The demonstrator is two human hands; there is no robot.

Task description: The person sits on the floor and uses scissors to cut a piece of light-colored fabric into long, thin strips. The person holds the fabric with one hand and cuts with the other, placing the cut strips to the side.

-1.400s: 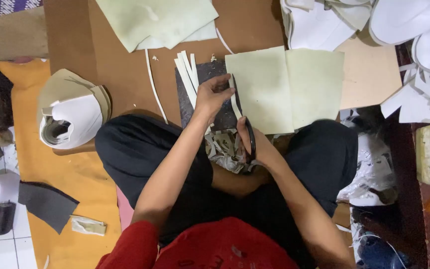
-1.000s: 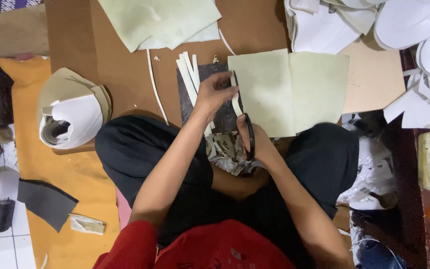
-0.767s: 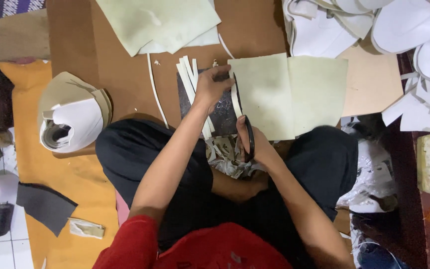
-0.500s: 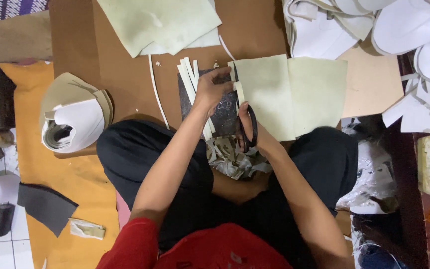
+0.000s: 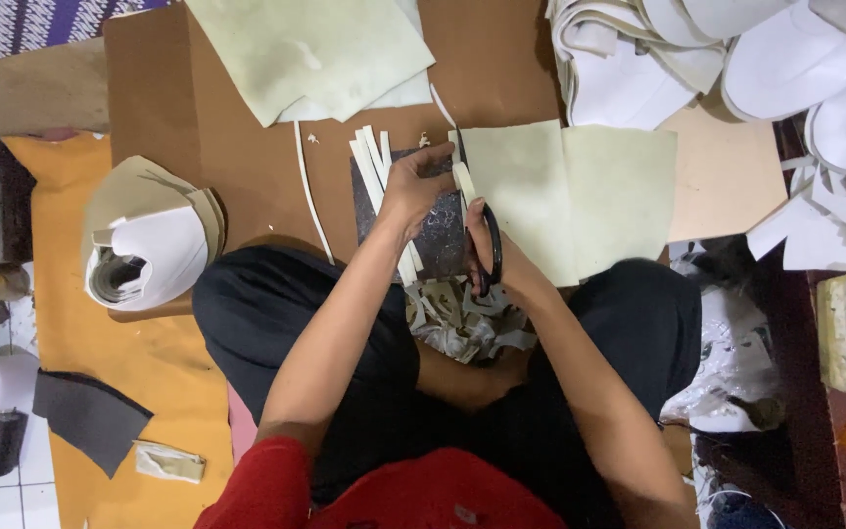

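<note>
Sheet of pale green material (image 5: 580, 196) lies flat on the brown board (image 5: 247, 147), just right of the dark cutting mat (image 5: 438, 230). It is the biggest thing near the hands. Its cut edge runs up and down, away from the person, along the right side of the mat. The right hand (image 5: 487, 245) sits at the near end of that edge, closed around black scissors (image 5: 490, 264) that point up along it. The left hand (image 5: 413, 186) rests on top of the mat, just left of the edge, fingers pinching a thin cut strip (image 5: 463, 181). More thin strips (image 5: 374, 162) lie on the mat's left side. Small scraps (image 5: 462, 323) pile below the mat, in the person's lap.
</note>
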